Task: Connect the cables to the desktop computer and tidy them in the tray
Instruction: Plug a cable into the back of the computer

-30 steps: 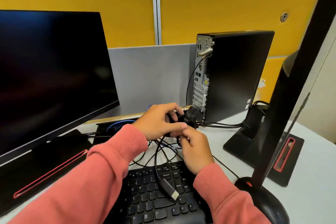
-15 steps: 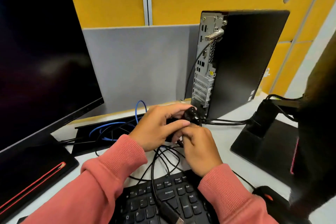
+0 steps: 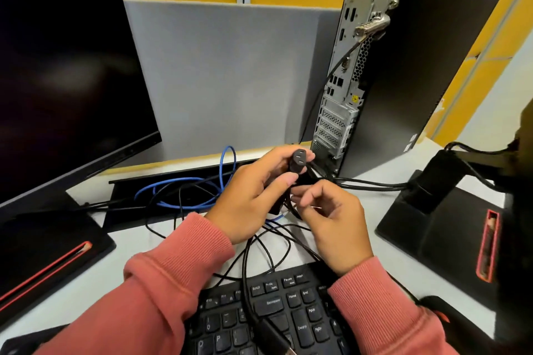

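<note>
Salmon-pink ribbed-cuff sleeves (image 3: 161, 282) on both arms; bare hands

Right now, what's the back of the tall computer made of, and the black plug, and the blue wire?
The computer's back panel looks like bare silvery metal: grey sheen, punched vent holes. The black plug held in the left hand looks like moulded matte plastic or rubber, with three slots in its face. The blue wire seems plastic-coated: smooth, bending in loose loops in the tray.

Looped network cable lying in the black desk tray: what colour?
Blue; the looped network cable shows clearest in the head view, inside the black desk tray.
</note>
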